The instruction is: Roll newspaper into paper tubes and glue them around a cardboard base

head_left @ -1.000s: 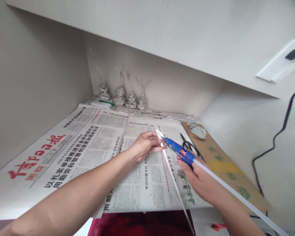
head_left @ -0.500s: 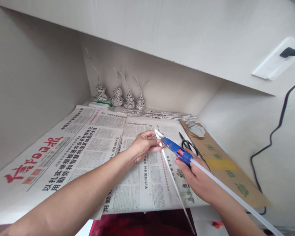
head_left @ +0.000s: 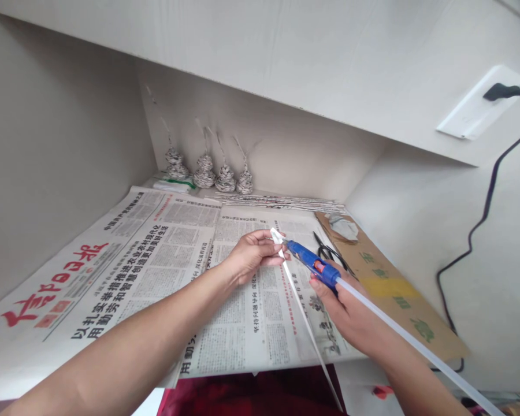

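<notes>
Near the middle of the view, my left hand (head_left: 255, 254) pinches a thin white paper strip (head_left: 301, 306) close to its folded upper end. The strip's long tail slants down past the table's front edge. My right hand (head_left: 344, 306) is wrapped round a blue hot glue gun (head_left: 314, 264), and a long clear glue stick (head_left: 411, 335) sticks out of its back. The gun's nozzle points left and lies at or very near the folded end of the strip; I cannot tell whether they touch. Both hands are above the spread newspaper (head_left: 238, 312).
Several woven paper gourds (head_left: 226, 179) stand along the back wall, beside a bundle of thin paper rods (head_left: 281, 202). Black scissors (head_left: 327, 251) lie right of the gun, next to a cardboard piece (head_left: 385, 283) bearing crumpled plastic (head_left: 344, 227). A black cord (head_left: 470, 237) hangs from the wall socket (head_left: 481, 104).
The glue gun's nozzle has shifted slightly away from the folded strip end, showing more of its tip. Both grips are the same. The whole view has moved a little.
</notes>
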`<state>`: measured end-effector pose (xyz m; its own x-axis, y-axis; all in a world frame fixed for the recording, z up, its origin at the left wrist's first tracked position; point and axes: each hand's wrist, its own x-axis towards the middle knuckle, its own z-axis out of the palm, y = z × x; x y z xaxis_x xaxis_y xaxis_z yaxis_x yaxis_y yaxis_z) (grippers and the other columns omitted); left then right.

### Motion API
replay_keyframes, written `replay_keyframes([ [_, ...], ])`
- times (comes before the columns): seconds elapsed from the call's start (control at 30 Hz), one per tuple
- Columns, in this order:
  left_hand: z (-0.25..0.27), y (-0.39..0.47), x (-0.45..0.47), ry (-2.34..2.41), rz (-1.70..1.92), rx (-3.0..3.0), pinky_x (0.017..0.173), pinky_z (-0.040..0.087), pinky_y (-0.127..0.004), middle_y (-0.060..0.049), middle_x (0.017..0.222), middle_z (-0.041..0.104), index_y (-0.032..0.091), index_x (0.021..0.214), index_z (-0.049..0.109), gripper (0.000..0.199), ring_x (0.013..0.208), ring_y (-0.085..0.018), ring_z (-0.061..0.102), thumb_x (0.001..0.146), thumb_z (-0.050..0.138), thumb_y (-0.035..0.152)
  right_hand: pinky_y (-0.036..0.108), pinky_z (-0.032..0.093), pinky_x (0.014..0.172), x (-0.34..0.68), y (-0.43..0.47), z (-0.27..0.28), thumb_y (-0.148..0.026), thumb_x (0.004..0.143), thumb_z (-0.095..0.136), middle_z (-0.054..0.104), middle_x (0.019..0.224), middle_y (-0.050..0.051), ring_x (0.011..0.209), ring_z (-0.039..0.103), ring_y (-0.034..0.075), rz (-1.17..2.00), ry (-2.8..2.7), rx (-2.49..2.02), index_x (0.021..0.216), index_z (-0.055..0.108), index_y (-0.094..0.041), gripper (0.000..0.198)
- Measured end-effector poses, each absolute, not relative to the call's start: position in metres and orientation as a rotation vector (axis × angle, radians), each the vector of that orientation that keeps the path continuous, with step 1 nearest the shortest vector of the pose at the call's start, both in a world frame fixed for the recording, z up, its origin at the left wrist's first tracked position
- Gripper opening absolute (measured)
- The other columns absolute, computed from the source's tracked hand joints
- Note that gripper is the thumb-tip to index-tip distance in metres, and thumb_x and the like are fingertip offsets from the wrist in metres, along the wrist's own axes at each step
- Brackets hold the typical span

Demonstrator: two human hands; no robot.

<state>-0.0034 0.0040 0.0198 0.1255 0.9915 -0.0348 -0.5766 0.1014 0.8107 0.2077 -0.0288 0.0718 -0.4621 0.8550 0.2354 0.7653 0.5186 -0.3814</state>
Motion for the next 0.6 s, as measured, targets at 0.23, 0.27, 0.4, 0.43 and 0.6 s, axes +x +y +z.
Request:
replay_keyframes([
  [0.23,0.017,0.006,-0.003,0.702,1.311,0.718,0.065,0.058,-0.026,-0.011,0.083,0.068,0.01,0.098,0.061,0.034,0.076,-0.02,0.069,0.067,0.075,0.013,0.033,0.047,0.074,0.22,-0.015,0.065,-0.036,0.089,0.043,0.063,0.098,0.005,0.091,0.061,0.024,0.194,-2.345,-1.315,0.106,0.054,-0.024,0.023],
  [0.27,0.017,0.006,-0.003,0.708,1.309,0.708,0.066,0.058,-0.026,-0.012,0.083,0.069,0.01,0.096,0.06,0.032,0.076,-0.021,0.069,0.067,0.074,0.012,0.034,0.047,0.074,0.225,-0.011,0.065,-0.036,0.089,0.043,0.064,0.097,0.006,0.09,0.061,0.024,0.174,-2.344,-1.326,0.107,0.054,-0.024,0.024],
  [0.4,0.018,0.007,-0.002,0.743,1.282,0.672,0.069,0.058,-0.027,-0.012,0.082,0.068,0.009,0.084,0.058,0.019,0.077,-0.022,0.069,0.07,0.07,0.008,0.032,0.047,0.065,0.257,0.006,0.066,-0.04,0.088,0.042,0.066,0.085,0.005,0.078,0.064,0.024,0.129,-2.375,-1.478,0.109,0.052,-0.024,0.028],
  [0.43,0.019,0.007,-0.002,0.753,1.275,0.667,0.07,0.058,-0.027,-0.012,0.082,0.068,0.008,0.082,0.058,0.016,0.077,-0.022,0.069,0.071,0.069,0.007,0.032,0.047,0.064,0.269,0.011,0.067,-0.042,0.088,0.043,0.066,0.085,0.005,0.076,0.064,0.024,0.129,-2.38,-1.54,0.109,0.051,-0.024,0.028],
  [0.6,0.023,0.005,-0.001,0.788,1.261,0.653,0.073,0.057,-0.025,-0.012,0.085,0.068,0.008,0.083,0.059,0.014,0.08,-0.022,0.069,0.072,0.067,0.006,0.033,0.047,0.075,0.346,0.034,0.063,-0.029,0.078,0.054,0.066,0.104,0.008,0.089,0.063,0.025,0.17,-2.363,-1.682,0.111,0.049,-0.024,0.034],
])
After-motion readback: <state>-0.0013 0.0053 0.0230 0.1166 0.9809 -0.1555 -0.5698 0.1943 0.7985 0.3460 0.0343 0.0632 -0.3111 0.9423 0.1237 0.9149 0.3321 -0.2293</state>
